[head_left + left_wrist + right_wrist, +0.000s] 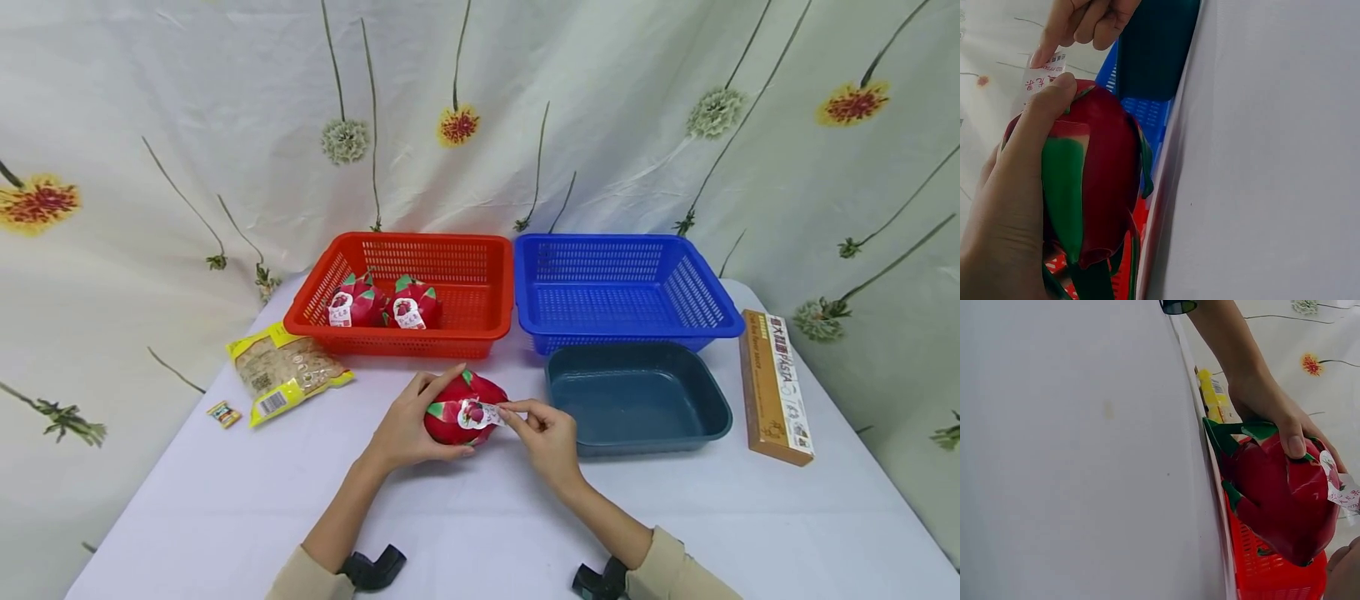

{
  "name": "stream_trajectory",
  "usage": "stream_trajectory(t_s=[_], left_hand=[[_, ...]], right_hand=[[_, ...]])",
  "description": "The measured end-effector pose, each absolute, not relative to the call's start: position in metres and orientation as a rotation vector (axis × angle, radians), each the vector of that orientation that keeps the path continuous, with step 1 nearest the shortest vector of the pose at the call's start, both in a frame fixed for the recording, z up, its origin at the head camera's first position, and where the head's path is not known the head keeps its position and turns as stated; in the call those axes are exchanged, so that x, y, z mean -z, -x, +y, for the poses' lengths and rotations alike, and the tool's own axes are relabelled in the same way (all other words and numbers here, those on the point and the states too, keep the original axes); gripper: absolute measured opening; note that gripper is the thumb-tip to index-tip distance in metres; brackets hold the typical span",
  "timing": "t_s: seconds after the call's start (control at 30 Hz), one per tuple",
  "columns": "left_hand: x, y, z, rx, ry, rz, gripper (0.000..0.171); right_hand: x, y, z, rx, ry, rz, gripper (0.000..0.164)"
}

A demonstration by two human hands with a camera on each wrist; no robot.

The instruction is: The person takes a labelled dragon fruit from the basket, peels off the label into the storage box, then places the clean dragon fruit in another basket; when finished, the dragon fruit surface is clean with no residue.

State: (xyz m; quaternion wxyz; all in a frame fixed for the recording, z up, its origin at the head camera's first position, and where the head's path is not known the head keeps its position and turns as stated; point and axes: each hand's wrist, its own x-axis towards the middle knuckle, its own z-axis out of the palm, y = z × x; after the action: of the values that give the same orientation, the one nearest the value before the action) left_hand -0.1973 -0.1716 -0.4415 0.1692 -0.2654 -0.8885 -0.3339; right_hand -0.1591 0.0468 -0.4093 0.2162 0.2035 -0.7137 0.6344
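Fruit (482, 389) held just below centre of head view, grasped by left hand (408, 425); label (474, 414) pinched at loose end by right hand (551, 442). Tray (637, 408) set right of it; above, red basket (474, 302) with two more fruits (365, 307), blue basket (622, 302) beside. Bag (288, 371) laid left, box (776, 387) far right.

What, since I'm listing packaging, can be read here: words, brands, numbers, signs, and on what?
"PASTA": box; its Chinese characters are blurred.
"火龙果", faint: label on the held fruit.
Too small or blurred: print on the yellow bag, little packet and two fruits in the red basket.
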Motion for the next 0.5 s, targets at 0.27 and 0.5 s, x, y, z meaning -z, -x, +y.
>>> stream_trajectory(t_s=[0.27,0.5], left_hand=[[0.444,0.203,-0.172,0.877,0.718,-2.579,0.1],[0.445,0.205,-0.178,0.894,0.666,-2.62,0.1]], right_hand=[[0.409,0.161,0.066,-1.802,-0.573,-1.801,0.007],[0.4,0.179,0.138,-1.692,-0.539,-1.809,0.007]])
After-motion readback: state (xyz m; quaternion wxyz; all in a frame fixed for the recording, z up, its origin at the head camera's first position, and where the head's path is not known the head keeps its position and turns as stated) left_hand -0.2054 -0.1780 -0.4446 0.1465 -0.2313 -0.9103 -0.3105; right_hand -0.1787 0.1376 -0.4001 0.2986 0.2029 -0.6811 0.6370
